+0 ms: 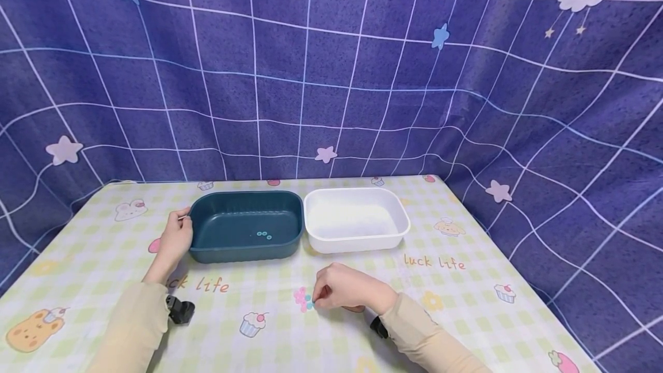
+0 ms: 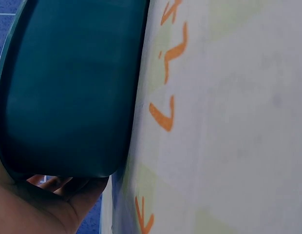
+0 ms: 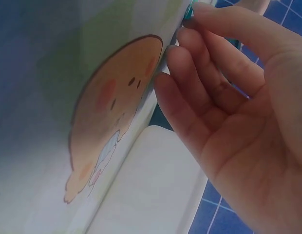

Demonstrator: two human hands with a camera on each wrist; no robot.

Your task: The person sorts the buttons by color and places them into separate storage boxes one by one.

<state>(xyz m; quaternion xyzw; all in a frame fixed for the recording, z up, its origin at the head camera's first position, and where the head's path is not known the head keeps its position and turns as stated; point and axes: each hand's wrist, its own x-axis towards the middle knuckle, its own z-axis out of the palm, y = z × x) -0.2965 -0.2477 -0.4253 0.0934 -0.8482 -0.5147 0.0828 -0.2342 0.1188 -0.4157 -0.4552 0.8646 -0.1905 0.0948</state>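
My left hand (image 1: 177, 238) grips the left end of a dark teal bin (image 1: 243, 252), its fingers at the rim and end wall. Three small teal buttons (image 1: 269, 238) lie on that bin's floor, toward the right. Over the tablecloth in front of the bins, my right hand (image 1: 352, 288) pinches a small teal button (image 3: 189, 10) between thumb and index finger, mostly hidden by the fingertips. Just left of those fingertips is a little cluster of pink buttons (image 1: 299, 295) with teal buttons (image 1: 308, 298) at its right side.
A white bin (image 1: 357, 243) stands against the right end of the teal one. Beneath everything is a checked tablecloth (image 1: 207, 327) with printed cartoons and lettering. A blue gridded curtain (image 1: 279, 91) hangs behind the table and along its right side.
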